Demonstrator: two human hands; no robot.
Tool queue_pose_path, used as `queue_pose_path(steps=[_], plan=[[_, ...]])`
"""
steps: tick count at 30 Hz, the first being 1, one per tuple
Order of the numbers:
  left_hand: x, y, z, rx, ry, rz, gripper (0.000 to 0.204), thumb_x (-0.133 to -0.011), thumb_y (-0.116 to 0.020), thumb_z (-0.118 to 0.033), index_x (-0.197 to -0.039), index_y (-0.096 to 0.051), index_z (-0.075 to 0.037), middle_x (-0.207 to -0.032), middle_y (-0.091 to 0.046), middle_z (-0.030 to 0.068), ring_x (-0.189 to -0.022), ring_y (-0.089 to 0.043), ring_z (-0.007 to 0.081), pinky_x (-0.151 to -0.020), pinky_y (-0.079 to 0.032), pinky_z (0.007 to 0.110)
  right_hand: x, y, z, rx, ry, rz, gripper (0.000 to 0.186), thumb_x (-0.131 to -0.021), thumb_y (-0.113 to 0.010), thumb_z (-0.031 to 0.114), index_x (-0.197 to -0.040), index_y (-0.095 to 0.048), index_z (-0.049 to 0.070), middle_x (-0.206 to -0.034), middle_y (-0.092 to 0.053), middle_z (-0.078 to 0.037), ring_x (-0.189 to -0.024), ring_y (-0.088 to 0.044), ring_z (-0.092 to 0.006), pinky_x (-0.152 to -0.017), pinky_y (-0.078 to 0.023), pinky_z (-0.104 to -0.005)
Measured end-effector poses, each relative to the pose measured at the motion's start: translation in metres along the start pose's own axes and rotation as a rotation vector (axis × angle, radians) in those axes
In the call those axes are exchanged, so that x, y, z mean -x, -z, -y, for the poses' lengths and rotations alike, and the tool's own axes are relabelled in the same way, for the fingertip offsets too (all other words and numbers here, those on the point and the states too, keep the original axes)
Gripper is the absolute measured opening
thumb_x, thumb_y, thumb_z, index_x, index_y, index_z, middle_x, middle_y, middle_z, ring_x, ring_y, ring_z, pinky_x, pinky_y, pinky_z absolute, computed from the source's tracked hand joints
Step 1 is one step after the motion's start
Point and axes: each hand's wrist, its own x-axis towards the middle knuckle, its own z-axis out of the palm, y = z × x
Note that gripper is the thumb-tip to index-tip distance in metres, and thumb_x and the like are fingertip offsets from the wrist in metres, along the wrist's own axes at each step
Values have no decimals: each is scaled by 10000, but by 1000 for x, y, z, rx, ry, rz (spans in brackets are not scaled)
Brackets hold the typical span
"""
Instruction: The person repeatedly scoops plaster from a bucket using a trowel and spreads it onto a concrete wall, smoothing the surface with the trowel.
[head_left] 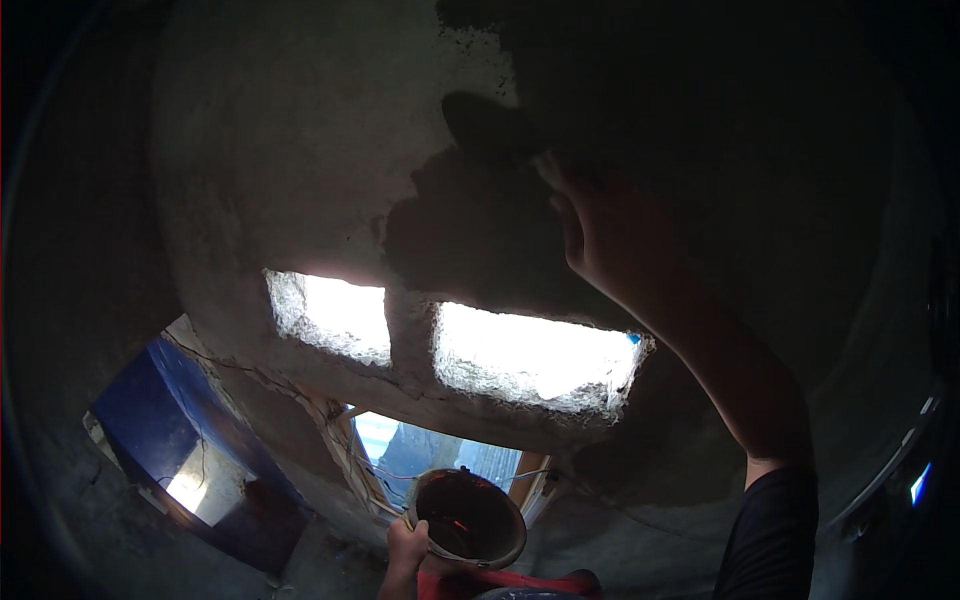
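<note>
In front of me is a rough plaster wall (290,180) with a large darker, wet-looking patch (430,230) on its upper right. My right hand (600,225), raised high on that patch, is closed on a dark trowel (485,122). The trowel's rounded blade lies at the patch's left edge, and its handle is mostly hidden in shadow. Low in the middle, my left hand (406,548) grips the rim of a dark round bucket (490,505), which is tilted so its mouth shows. What lies inside the bucket is too dark to make out.
Two bright rough-edged openings, a smaller one (340,320) and a wider one (540,355), pierce the wall. Beneath them is a wood-framed window (440,455) with a loose wire (375,470) across it. A blue-walled opening (150,420) shows at lower left.
</note>
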Motion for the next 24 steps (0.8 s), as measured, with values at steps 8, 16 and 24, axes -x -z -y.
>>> queue_pose_path(steps=[8, 16, 24], plan=[[-7, -15, 5, 33, -14, 49, 262, -821, -642, -169, -915, -719, 63, -788, -737, 186, -778, -746, 281, -750, -556, 413, -78, -11, -63, 351, -34, -135, 403, -999, -542, 130, -1401, -538, 105, -1090, -680, -232, -830, -741, -366, -675, -622, -473], [-13, -5, 5, 46, -17, 58, 263, -819, -632, -158, -922, -713, 70, -790, -735, 182, -759, -737, 268, -744, -553, 404, 9, 7, -16, 264, -178, 169, 523, -972, -538, 66, -1488, -452, 77, -1041, -665, -216, -735, -728, -324, -600, -613, -454], [1, 10, 12, 102, 1, 20, 277, -818, -630, -146, -971, -715, 69, -829, -747, 178, -793, -746, 277, -764, -557, 403, 150, 45, 46, -317, -309, 420, 484, -980, -634, 186, -1444, -545, 80, -958, -680, -190, -794, -687, -355, -673, -566, -468]])
